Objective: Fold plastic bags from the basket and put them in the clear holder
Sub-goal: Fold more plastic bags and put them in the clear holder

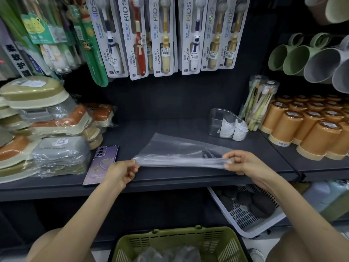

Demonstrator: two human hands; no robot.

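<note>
A clear plastic bag lies stretched over the dark shelf, its near edge lifted. My left hand pinches the bag's near left corner. My right hand pinches the near right corner. The clear holder stands on the shelf behind and to the right of the bag, with folded white bags inside it. The green basket sits low in front of me between my knees, with crumpled plastic bags in it.
A purple phone lies on the shelf left of my left hand. Wrapped soap boxes are piled at the left; orange cups fill the right. Kids toothbrush packs hang above. A white basket sits below the shelf.
</note>
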